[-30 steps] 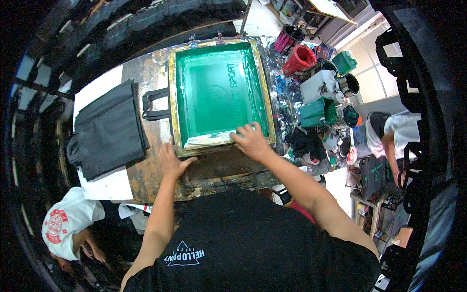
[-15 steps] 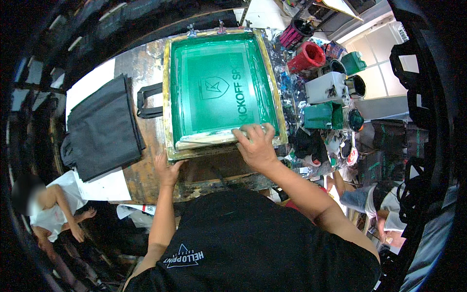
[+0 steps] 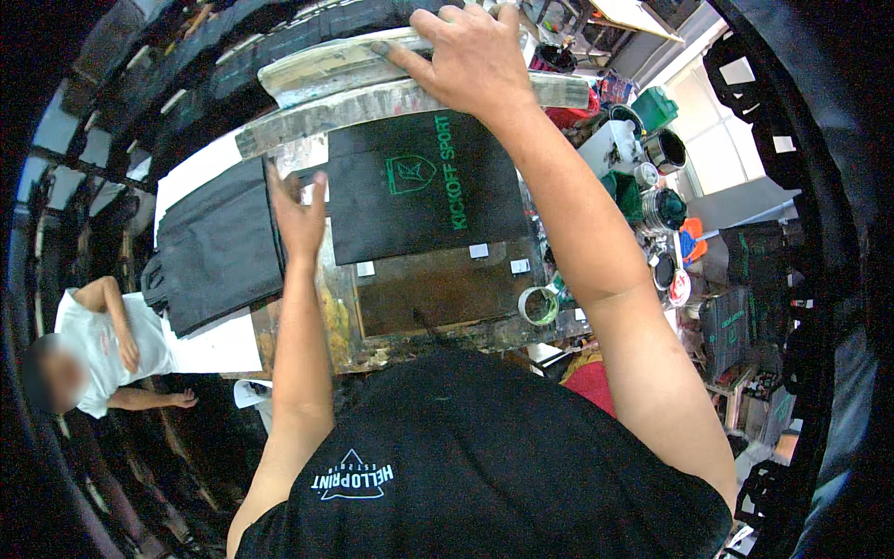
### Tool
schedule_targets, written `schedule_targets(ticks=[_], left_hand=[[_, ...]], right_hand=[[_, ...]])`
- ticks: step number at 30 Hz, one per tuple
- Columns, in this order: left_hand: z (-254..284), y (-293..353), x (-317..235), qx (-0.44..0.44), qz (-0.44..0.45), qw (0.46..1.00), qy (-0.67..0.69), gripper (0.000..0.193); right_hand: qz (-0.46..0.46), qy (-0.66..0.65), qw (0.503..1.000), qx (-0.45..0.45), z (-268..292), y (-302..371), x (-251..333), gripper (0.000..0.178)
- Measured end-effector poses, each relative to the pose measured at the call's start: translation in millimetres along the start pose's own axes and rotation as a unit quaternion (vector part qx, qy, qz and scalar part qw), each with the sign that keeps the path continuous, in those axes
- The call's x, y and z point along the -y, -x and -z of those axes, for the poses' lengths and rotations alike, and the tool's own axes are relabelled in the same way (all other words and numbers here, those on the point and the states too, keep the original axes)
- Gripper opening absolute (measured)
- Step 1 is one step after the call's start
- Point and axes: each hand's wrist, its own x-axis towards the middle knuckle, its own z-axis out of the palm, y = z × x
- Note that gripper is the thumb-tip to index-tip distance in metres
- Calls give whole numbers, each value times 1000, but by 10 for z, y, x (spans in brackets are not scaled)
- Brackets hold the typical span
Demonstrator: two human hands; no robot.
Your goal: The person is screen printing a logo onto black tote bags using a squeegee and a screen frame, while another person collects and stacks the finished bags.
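Your right hand [image 3: 477, 63] grasps the long pale wooden bar [image 3: 328, 67] over the raised paint-stained frame edge [image 3: 372, 105], apparently clearing the green-printed black fabric bag [image 3: 410, 207], upper centre, while your splayed left hand [image 3: 300, 220] looks empty.

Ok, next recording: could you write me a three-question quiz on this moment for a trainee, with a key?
1. Which hand grips the pale bar near the top of the view?

2. Seen in this view, where does the stack of black bags lie relative to the printed bag?
a) To its left
b) To its right
c) On top of it

3. Fill in the blank: the design on the printed bag is coloured ____.

Key:
1. The right hand.
2. a
3. green
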Motion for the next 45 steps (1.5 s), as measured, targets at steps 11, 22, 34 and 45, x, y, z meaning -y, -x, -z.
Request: schedule_targets(ticks=[11,22,34,45], left_hand=[[-83,1370,962,162,223,936,-218,50],[1361,721,1067,-52,208,968,-127,43],[3962,1255,1736,-483,499,676,-246,70],[1069,3215,230,43,306,951,-25,43]], right_hand=[[-10,94,995,38,-185,-314,-221,51],[-22,76,996,49,-106,-352,-190,47],[-18,64,996,51,20,55,34,45],[-12,81,996,45,-14,141,78,45]])
